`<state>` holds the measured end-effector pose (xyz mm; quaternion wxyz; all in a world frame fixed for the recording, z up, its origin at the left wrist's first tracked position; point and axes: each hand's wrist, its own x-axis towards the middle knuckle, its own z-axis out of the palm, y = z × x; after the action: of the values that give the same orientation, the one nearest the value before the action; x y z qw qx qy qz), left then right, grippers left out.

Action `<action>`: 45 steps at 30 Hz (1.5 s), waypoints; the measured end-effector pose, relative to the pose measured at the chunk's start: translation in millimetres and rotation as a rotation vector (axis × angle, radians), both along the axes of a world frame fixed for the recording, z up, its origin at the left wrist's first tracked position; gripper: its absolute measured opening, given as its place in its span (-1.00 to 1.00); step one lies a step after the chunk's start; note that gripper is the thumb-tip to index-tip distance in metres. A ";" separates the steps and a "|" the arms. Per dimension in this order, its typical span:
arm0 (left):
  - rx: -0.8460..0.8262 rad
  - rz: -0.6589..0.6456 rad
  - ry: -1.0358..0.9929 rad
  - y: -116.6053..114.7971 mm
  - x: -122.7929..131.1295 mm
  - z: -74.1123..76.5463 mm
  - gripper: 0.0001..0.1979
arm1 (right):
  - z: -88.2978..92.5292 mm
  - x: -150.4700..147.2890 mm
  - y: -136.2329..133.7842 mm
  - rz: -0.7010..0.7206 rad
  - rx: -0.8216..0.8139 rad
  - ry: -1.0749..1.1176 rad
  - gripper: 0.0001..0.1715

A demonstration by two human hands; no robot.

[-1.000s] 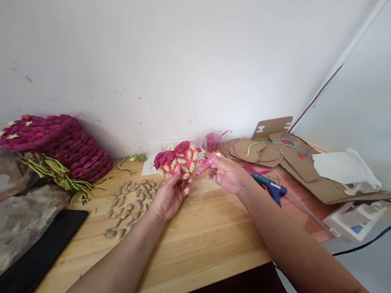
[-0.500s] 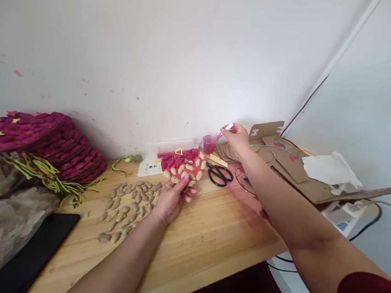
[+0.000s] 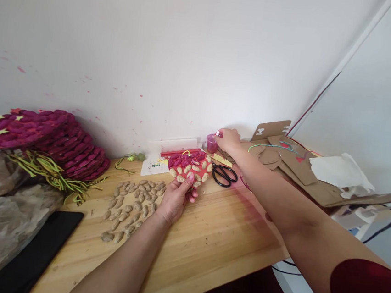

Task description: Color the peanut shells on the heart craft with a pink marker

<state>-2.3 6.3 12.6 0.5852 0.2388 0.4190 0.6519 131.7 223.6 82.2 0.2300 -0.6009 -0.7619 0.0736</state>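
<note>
My left hand [image 3: 176,199] pinches the lower edge of a red disc covered in peanuts [image 3: 196,170], thumb on its front. Peanuts along its top are coated magenta; the lower ones are bare. A yellow loop stands at its upper edge. At the small clear cup of magenta paint [image 3: 212,144], my right hand [image 3: 228,140] is closed on a paintbrush [image 3: 218,133], whose white end shows above the fingers. The brush's lower end is hidden by the hand and cup. Black-handled scissors [image 3: 225,175] lie right of the disc, and loose peanuts [image 3: 134,205] spread to its left.
Stacked magenta peanut discs [image 3: 60,143] with yellow-green yarn stand at the left, behind a plastic bag [image 3: 10,234] and a black flat object [image 3: 48,243]. Cardboard pieces [image 3: 293,169] and white tissue [image 3: 340,172] lie at the right. The wall [image 3: 176,61] closes off the back.
My right hand has lowered to the paint cup, bringing the brush down into or against it. My left hand still holds the peanut disc; the view has shifted slightly.
</note>
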 end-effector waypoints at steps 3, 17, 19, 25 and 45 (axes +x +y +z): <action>-0.002 0.003 0.004 -0.1 0.1 -0.3 -0.39 | 2.2 0.1 -0.3 0.045 0.019 -0.033 -0.72; 0.027 0.038 -0.032 0.2 -2.3 -3.6 -0.51 | 20.1 29.4 -21.1 -0.064 0.101 0.572 -0.59; 0.042 0.040 -0.031 -0.6 -1.9 -2.7 -0.52 | 23.8 36.0 -40.2 -0.034 0.076 0.710 -0.51; 0.076 0.044 0.060 -4.0 1.3 -3.3 -0.51 | 16.1 30.6 -107.4 0.331 -0.075 1.250 -0.55; 0.088 0.196 0.193 -13.0 3.4 -0.1 -0.71 | -3.2 36.4 -139.1 0.509 0.350 0.622 -0.90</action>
<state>1.1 -6.7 12.5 0.4649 0.2838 0.4654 0.6976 168.1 84.6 79.0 0.5213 -0.2954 -0.7812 0.1752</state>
